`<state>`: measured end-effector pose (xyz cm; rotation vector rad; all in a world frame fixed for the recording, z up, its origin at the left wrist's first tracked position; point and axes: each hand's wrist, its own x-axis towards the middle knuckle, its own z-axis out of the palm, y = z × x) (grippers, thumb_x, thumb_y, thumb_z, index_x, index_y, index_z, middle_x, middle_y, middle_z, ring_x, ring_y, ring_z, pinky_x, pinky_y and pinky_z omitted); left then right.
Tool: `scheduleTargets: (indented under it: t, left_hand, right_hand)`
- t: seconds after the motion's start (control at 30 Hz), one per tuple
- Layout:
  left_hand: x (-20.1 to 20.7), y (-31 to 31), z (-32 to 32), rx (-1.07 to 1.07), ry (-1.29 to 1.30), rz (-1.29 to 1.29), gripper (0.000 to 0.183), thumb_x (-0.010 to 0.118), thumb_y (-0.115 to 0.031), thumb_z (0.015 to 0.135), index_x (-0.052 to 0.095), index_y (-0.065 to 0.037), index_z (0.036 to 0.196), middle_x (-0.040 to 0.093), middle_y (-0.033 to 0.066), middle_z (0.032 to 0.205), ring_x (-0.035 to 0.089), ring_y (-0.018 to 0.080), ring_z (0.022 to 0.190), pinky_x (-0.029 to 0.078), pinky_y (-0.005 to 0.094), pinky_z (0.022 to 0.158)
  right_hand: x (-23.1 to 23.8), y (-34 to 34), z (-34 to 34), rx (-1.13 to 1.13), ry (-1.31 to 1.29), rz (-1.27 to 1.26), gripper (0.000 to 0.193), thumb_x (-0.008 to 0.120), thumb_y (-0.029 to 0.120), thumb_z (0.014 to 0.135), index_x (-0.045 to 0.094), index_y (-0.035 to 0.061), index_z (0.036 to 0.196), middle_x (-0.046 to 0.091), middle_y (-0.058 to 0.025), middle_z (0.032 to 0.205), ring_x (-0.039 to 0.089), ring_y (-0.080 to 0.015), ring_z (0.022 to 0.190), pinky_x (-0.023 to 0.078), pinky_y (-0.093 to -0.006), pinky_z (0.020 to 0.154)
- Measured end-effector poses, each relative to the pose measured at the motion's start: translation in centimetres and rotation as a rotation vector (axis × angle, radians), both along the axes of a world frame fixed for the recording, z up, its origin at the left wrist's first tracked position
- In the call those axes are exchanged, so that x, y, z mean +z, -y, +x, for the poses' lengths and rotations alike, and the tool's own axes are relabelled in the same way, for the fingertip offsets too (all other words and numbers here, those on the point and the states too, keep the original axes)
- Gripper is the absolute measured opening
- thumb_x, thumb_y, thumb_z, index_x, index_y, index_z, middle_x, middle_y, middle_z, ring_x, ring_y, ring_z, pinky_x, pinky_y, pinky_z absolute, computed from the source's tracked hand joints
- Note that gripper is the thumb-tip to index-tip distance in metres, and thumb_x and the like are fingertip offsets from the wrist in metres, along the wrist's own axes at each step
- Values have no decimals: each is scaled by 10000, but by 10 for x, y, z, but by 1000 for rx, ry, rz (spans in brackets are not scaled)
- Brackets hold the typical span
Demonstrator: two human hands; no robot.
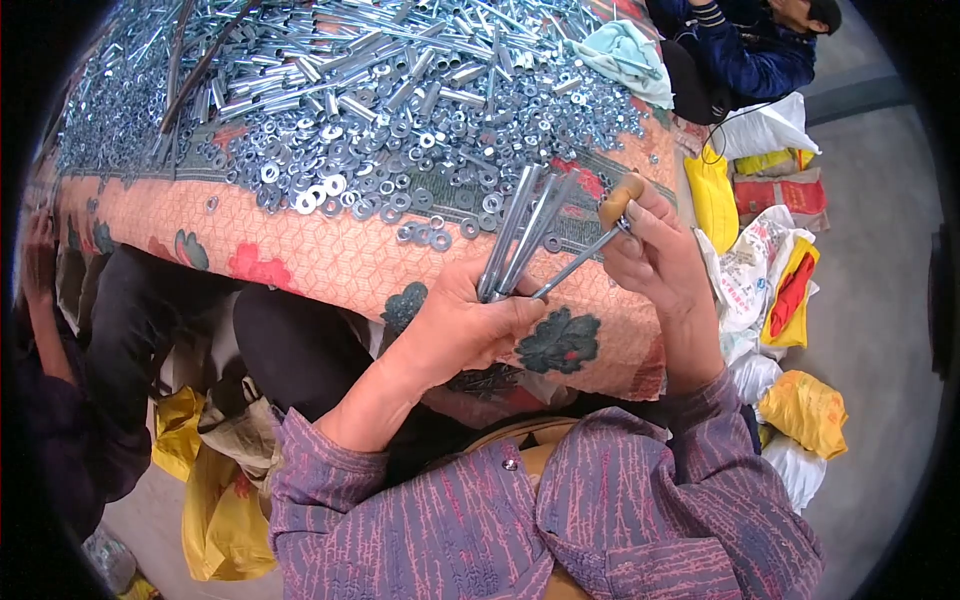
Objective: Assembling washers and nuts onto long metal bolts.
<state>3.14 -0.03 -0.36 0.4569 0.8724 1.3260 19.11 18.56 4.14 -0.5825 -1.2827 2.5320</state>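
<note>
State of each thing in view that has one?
Left hand, closed around metal tubes
Right hand, pinching one end of a thin rod
Metal tubes, bunched, slanting
Thin rod, slanted between both hands
Washers, loose, scattered
Light blue cloth, crumpled
Tablecloth, draped over edge

Left hand (468, 318) is curled into a grip over the table's (340, 275) near edge, forearm (375, 405) slanting forward. Right hand (658, 255) sits farther forward by the right edge, thumb and fingers pinched.
</note>
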Motion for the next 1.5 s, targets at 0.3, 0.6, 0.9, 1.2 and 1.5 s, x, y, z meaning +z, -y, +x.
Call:
scheduleTargets:
  t: [0.3,0.6,0.9,1.2,1.5]
  left_hand:
    - [2,-2,-1,109,226,24,154,648,-66,847,557,-16,961,543,46,610,470,78,433,318,194,353]
    - [2,-2,2,146,158,-6,147,644,-78,857,554,-19,956,559,53,622,494,84,449,369,208,357]
    - [4,-2,-1,186,166,-19,167,650,-100,842,553,-16,949,570,60,632,521,96,468,418,226,367]
    - [4,0,-2,104,108,-30,119,639,-94,831,554,-17,864,557,49,610,475,74,419,373,204,361]
    - [0,1,-5,20,101,-26,131,673,-89,813,591,-24,892,587,48,635,446,58,389,272,180,317]
  right_hand:
    - [-9,21,-5,152,-20,625,540,472,461,968,604,-38,1128,616,-67,811,613,-158,703,472,-263,565]
    - [-50,-56,-46,-289,506,1770,134,655,89,786,579,-11,830,580,-179,799,592,-349,747,461,-419,658]
    - [-25,-53,-40,-278,680,1384,114,643,75,839,606,-9,907,670,-106,829,594,-118,642,458,-250,540]
    - [13,-3,-18,-71,52,723,123,585,-13,877,532,-21,987,668,-185,995,667,-177,808,572,-274,659]
    - [28,11,-12,-62,162,800,205,619,-47,831,576,-48,1032,650,-130,889,646,-170,705,542,-279,607]
